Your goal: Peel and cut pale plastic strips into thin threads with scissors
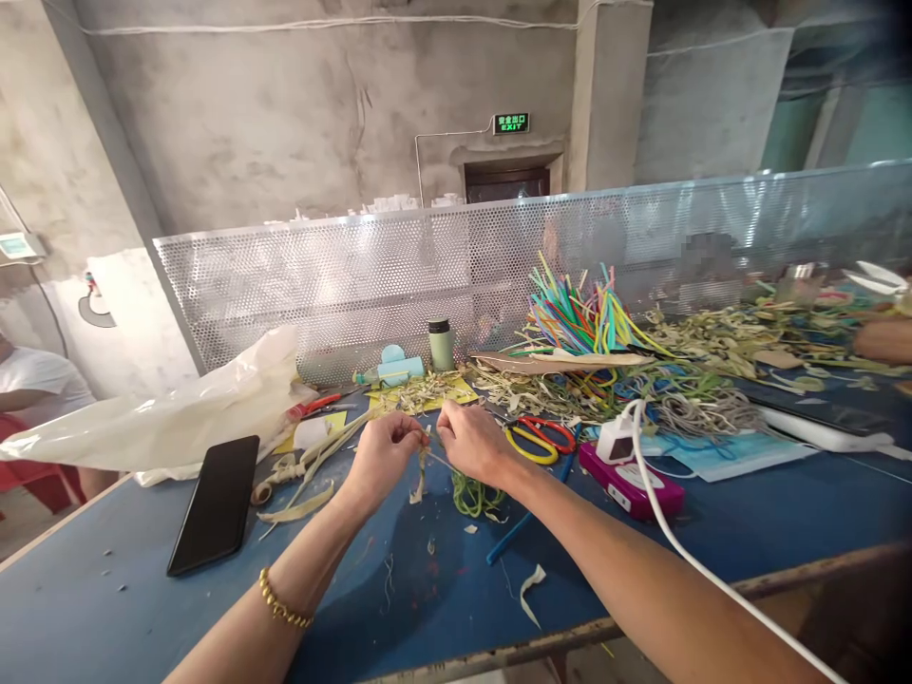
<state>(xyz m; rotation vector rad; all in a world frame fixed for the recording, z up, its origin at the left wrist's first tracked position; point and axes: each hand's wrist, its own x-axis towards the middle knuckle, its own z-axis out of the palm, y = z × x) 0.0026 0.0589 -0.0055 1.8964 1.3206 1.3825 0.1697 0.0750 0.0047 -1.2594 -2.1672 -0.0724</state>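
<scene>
Over the middle of the blue table, my left hand [383,454] is closed in a pinch on a small pale husk strip [419,486], whose lower end hangs below the fingertips. Close beside it, my right hand [476,443] is also closed, fingers bent toward the same spot; a thin pale strand runs below it, and what its fingertips grip is hidden. Under the right hand lies a coil of green cord [473,498]. Scissors with yellow and red handles [542,441] rest just right of that hand.
A black phone [215,505] and pale plastic sheeting [178,408] lie left. Rightward are a purple power strip [631,484] with a white cable, a face mask [733,456] and heaps of dried husks [755,332]. Colourful stems [584,318] and a green bottle [441,346] stand before the perforated metal screen [342,285].
</scene>
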